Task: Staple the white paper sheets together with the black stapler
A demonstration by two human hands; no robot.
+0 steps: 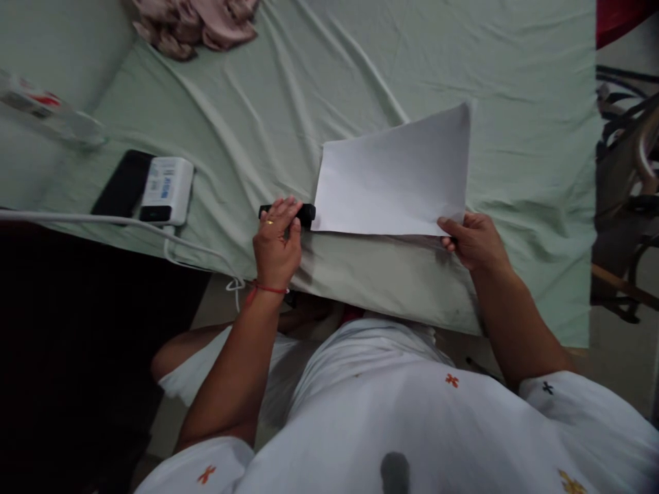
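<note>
A white sheet of paper [391, 178] lies on the green cloth, its upper right part lifted and curved. I cannot tell whether it is one sheet or several. My right hand [476, 240] pinches its lower right corner, with the thumb on top and fingers beneath. At the lower left corner of the paper lies a black stapler [307, 215], its front end touching that corner. My left hand [278, 237] is over the stapler, fingers across its top and thumb along the near side. The hand hides much of the stapler.
A white power bank [175, 189] with a white cable [206, 248] rests partly over a black phone [121, 185] at the left. Near it lies a clear plastic bottle [51, 110]. A crumpled brownish-pink cloth [200, 24] sits at the back of the green sheet [535, 158].
</note>
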